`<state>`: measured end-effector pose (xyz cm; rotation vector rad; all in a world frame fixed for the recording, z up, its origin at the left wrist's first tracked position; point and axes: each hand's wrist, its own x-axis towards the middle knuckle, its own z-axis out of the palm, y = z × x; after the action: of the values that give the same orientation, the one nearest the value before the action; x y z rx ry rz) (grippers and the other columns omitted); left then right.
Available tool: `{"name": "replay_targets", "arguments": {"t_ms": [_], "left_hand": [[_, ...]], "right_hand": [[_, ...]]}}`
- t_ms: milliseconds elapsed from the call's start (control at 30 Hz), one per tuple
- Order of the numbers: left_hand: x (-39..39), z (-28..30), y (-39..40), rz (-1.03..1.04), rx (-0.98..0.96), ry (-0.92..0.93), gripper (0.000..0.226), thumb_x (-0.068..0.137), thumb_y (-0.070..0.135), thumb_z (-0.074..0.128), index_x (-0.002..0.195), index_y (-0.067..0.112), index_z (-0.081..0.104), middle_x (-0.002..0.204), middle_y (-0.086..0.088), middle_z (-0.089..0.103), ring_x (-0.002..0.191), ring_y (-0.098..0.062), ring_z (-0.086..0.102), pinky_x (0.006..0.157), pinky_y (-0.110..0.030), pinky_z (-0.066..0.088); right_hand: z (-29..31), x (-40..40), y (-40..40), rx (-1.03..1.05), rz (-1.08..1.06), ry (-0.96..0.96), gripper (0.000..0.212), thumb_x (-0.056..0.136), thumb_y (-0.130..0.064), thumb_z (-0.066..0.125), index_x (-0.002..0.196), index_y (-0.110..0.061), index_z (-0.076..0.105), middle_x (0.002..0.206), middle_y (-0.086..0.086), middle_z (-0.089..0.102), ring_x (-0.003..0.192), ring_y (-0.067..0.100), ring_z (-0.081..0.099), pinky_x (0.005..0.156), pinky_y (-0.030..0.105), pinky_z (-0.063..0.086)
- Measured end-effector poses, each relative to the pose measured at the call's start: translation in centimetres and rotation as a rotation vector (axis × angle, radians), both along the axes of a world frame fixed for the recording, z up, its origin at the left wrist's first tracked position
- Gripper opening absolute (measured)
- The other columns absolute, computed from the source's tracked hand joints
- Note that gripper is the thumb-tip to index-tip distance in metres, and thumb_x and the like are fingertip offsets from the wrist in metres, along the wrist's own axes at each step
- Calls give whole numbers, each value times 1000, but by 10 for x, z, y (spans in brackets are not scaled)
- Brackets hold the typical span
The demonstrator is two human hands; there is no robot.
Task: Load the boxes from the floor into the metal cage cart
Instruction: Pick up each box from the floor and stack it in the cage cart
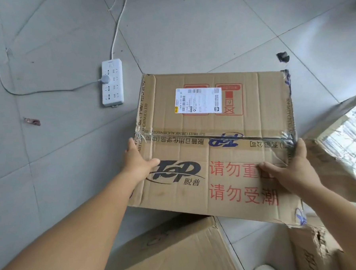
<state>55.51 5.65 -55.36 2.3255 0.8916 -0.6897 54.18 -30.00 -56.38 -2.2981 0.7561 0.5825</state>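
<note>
Right now your hands clamp the printed box [214, 145] from opposite sides, the left hand [138, 160] on its left edge with the thumb lying over the top, the right hand [292, 170] grasping the right edge. That keeps a wide carton level. It sits above other boxes [175, 250] on the tiled floor [49, 141], with the cage cart out of view.

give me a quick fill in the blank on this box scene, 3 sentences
1. The left hand and right hand grip one ____ box.
2. The label stuck on top of that box is ____ in colour.
3. On the floor to the box's left lies a white power ____.

Missing words: cardboard; white; strip
</note>
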Motion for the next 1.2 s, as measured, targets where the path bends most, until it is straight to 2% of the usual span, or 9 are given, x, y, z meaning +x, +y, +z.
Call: {"name": "replay_targets", "arguments": {"t_ms": [133,233,433,500,633,800,1000,1100,1200], "left_hand": [[-2,1,0,32,-7,-55,109,76,27,79,155,26,4,158,-3,23,141,-28,31,112,-47,33],[0,14,0,36,-36,-75,108,75,26,80,154,28,7,157,-2,26,140,-27,33,112,-46,33],[11,66,1,62,-83,-140,104,75,22,80,153,30,12,155,-1,32,137,-25,37,110,-40,35],[16,92,0,69,-92,-162,103,75,22,79,153,29,13,155,-1,33,137,-25,37,110,-40,35],[21,155,0,90,-98,-223,102,74,20,79,154,29,15,155,1,32,138,-23,37,110,-39,34],[15,244,-7,114,-89,-310,100,73,18,79,153,28,19,153,2,35,134,-24,41,108,-39,37],[-10,355,-17,146,-93,-387,100,75,19,78,154,28,16,156,2,29,138,-25,37,107,-40,35],[-30,407,-20,144,-105,-434,101,76,19,77,154,28,14,157,2,27,139,-25,34,108,-39,34],[-52,452,-19,139,-121,-471,101,76,19,77,154,29,13,157,2,26,139,-25,34,108,-40,34]], "right_hand": [[2,2,1,30,-44,-58,101,63,-37,89,141,-27,27,135,6,55,120,29,54,91,42,46],[13,6,2,20,-45,-52,105,60,-42,90,143,-29,27,132,8,55,120,30,54,93,43,48],[58,20,-3,46,-44,-91,92,55,-48,89,130,-36,36,123,4,61,110,30,60,92,48,50],[81,24,-3,63,-38,-115,85,60,-44,89,127,-36,37,119,1,63,105,29,62,90,48,51],[140,32,-1,86,-39,-179,77,65,-36,88,125,-31,39,118,1,64,102,28,63,89,48,52],[227,38,-7,104,-13,-253,74,65,-36,89,121,-29,41,115,-1,64,100,28,63,85,45,53],[340,25,-18,123,-5,-320,87,56,-44,90,126,-32,39,113,-1,65,98,25,65,85,50,54],[398,6,-19,104,6,-365,88,62,-40,89,132,-29,37,118,-2,61,103,25,61,87,43,51],[455,-20,-15,102,-14,-418,78,69,-30,87,130,-23,40,107,-5,57,93,21,54,77,34,42]]}}
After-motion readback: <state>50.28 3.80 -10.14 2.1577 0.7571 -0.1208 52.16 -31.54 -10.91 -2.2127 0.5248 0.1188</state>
